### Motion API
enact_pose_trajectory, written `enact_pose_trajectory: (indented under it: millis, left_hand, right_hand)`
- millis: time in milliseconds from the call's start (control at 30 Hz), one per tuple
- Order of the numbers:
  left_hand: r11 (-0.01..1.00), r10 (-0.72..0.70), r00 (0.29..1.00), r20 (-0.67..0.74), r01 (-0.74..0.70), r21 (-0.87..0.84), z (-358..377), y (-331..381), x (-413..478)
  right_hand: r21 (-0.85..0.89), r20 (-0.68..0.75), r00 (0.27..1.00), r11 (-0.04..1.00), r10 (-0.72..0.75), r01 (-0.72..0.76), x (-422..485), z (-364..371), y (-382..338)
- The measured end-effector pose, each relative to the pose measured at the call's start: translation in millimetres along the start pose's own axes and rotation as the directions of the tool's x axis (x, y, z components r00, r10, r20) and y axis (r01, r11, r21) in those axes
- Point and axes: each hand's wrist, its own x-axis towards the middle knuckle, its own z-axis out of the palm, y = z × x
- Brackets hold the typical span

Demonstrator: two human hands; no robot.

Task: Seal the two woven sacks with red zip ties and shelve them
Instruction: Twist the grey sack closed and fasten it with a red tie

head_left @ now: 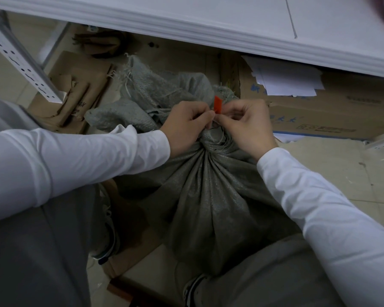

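A grey woven sack (211,196) stands on the floor between the person's knees, its top gathered into a tight neck from which pleats fan down toward the near edge. Both hands meet at that neck. The left hand (186,127) is curled nearly closed, thumb and forefinger pinched together at the bunched cloth, and the right hand (246,127) is curled the same way just beside it, fingertips pinched at the same spot. A red zip tie (217,104) sticks up from between the two sets of fingertips, its flat tab pointing toward the far side; both hands appear to grip it where it meets the neck, though the exact hold is hidden by the fingers. Above the neck the sack's loose mouth flops away to the far left, frayed at the rim. Both arms wear white sleeves (87,160). A white shelf (208,25) runs across the far side, with a perforated metal post (20,63) at the far left. Under the shelf, to the far right, lies a cardboard box (333,114) with white papers (284,80) on it, and flattened cardboard (75,94) lies to the far left.
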Motion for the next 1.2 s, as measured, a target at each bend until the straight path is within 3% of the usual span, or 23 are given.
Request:
enact_pose_trajectory:
  millis: [133, 333, 500, 900, 1033, 1133, 1200]
  left_hand:
    - [1.000, -0.010, 1.000, 0.015, 0.010, -0.002, 0, 0, 2]
    - [0.998, -0.013, 0.999, 0.038, 0.011, 0.055, 2, 1, 4]
    - [0.998, -0.018, 0.998, 0.058, 0.014, 0.063, 2, 3, 4]
    - [0.972, 0.049, 0.993, 0.107, -0.072, 0.225, -1, 2, 3]
    - [0.933, 0.101, 0.980, 0.171, -0.153, 0.325, -5, 8, 12]
    - [0.952, 0.115, 0.987, 0.109, -0.141, 0.271, -7, 10, 17]
    - [0.926, 0.163, 0.982, 0.095, -0.186, 0.330, -7, 9, 18]
  right_hand:
    - [0.036, 0.009, 0.999, 0.998, 0.049, -0.050, 1, 0, 1]
    - [0.227, 0.077, 0.975, 0.948, 0.209, -0.221, 2, -7, -4]
    - [0.481, 0.166, 0.923, 0.788, 0.348, -0.384, 0, -13, -16]
    - [0.361, 0.237, 0.914, 0.844, 0.329, -0.398, -7, -12, -7]
    - [0.342, 0.095, 0.926, 0.861, 0.365, -0.375, -8, -15, -11]
    - [0.324, 0.010, 0.918, 0.867, 0.398, -0.379, -11, -17, -12]
    - [0.266, -0.006, 0.922, 0.889, 0.388, -0.373, -15, -20, -11]
